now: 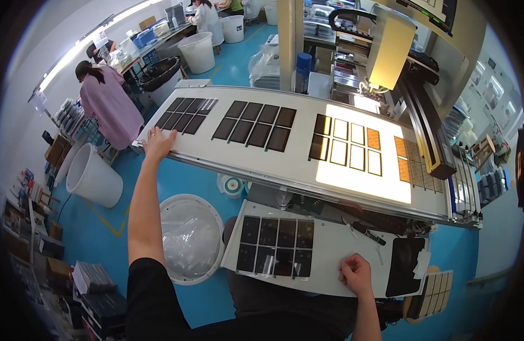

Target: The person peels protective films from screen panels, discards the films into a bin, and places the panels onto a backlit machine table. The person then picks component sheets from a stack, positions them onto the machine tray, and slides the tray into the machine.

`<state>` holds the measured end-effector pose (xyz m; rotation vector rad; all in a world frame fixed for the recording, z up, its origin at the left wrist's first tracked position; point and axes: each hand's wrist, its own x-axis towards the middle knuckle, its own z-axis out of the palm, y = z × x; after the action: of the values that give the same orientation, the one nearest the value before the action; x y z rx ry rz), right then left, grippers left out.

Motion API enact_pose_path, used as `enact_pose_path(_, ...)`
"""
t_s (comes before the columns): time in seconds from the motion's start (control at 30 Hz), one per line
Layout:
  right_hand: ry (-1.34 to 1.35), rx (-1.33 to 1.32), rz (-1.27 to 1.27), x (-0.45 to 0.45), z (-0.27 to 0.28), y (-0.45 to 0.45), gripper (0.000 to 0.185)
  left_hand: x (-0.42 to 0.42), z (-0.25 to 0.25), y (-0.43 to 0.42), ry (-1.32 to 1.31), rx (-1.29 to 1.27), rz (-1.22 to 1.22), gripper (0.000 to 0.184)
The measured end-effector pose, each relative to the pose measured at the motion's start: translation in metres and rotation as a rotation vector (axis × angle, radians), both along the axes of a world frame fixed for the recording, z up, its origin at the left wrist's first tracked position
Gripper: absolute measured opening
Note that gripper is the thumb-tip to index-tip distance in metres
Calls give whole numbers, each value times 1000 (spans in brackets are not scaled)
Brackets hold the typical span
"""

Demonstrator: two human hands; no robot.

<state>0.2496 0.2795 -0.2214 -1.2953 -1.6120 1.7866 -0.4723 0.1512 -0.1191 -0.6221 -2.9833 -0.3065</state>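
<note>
My left hand reaches out to the left end of the long white work surface, its fingers apart at the near edge of a sheet of dark rectangular panels. Whether the fingertips press on the sheet, I cannot tell. Curled up with nothing visible in it, my right hand rests over the lower white board. On that board, left of the hand, lies another sheet of dark panels under glossy clear film. Tweezers and a black pen-like tool lie beyond the right hand.
Two more panel groups lie along the surface, one over a lit area. A machine head and dark rail stand at right. Below are a white bin with clear plastic and a black pad. A co-worker stands at left.
</note>
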Motion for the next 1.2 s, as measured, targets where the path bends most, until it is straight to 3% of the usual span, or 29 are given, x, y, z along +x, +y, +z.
enact_pose_path(0.37, -29, -6, 21, -2, 4, 1, 6, 11, 4, 2, 20, -42, 31, 102)
enact_pose_path(0.57, 31, -72, 69, 5, 14, 6, 9, -12, -19, -4, 230, 33, -25, 105)
enact_pose_path(0.63, 183, -89, 32, 6, 42, 11, 9, -86, -80, -15, 542, -132, -66, 103)
enact_pose_path(0.7, 406, -57, -55, 4, 59, 18, 8, -31, -43, -6, 565, -171, 24, 97)
enact_pose_path(0.73, 498, -50, -169, -7, 68, 19, 7, -58, -62, -6, 756, -273, 12, 88)
enact_pose_path(0.77, 592, -39, -267, -24, 74, 18, 6, -33, -49, -5, 705, -162, 14, 77)
enact_pose_path(0.83, 733, 44, -156, -77, 46, 3, 6, -12, -31, -1, 655, -112, -13, 66)
enact_pose_path(0.87, 583, 107, 39, -110, 67, -25, 12, -10, -27, -2, 633, -118, -18, 64)
enact_pose_path(0.9, 522, 340, 399, -137, 76, -49, 26, -11, -26, -3, 615, -129, -24, 62)
enact_pose_path(0.97, 412, 499, 730, -166, 78, -82, 25, -20, -29, -13, 581, -194, 16, 60)
enact_pose_path(1.03, 394, 679, 651, -175, 69, -89, 21, -22, -25, -14, 556, -234, 67, 59)
enact_pose_path(1.1, 435, 706, 605, -163, 97, -50, 19, -24, -28, -15, 589, -256, 74, 58)
enact_pose_path(1.2, 270, 829, 459, -114, 128, 3, 14, -25, -33, -8, 566, -283, 76, 58)
